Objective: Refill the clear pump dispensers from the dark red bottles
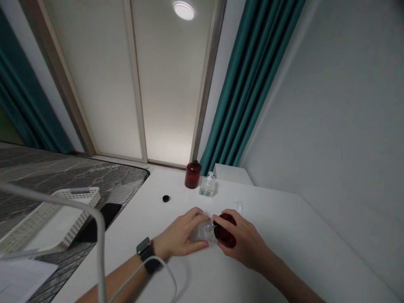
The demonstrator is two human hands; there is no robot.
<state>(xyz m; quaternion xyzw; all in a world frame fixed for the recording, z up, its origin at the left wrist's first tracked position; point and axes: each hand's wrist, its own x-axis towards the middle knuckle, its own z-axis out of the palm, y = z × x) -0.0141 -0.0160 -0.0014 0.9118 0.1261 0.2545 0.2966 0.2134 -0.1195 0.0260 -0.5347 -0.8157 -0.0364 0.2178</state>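
Dark-red bottle (226,240) half hidden, gripped by right hand (242,240); left hand (180,233) clasps clear container (200,235), outline blurred.

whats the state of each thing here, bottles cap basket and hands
left hand, closed around clear plastic bottle
clear plastic bottle, held low over the table, mouth hidden
right hand, closed around dark red bottle
dark red bottle, held on its side, neck hidden
upright red bottle, standing, dark top on
black cap, lying loose on the table
clear pump bottle, standing upright
white basket, resting on the grey mat

The left hand (179,234) and right hand (243,240) cover much of the clear container (202,234), hiding its exact shape.
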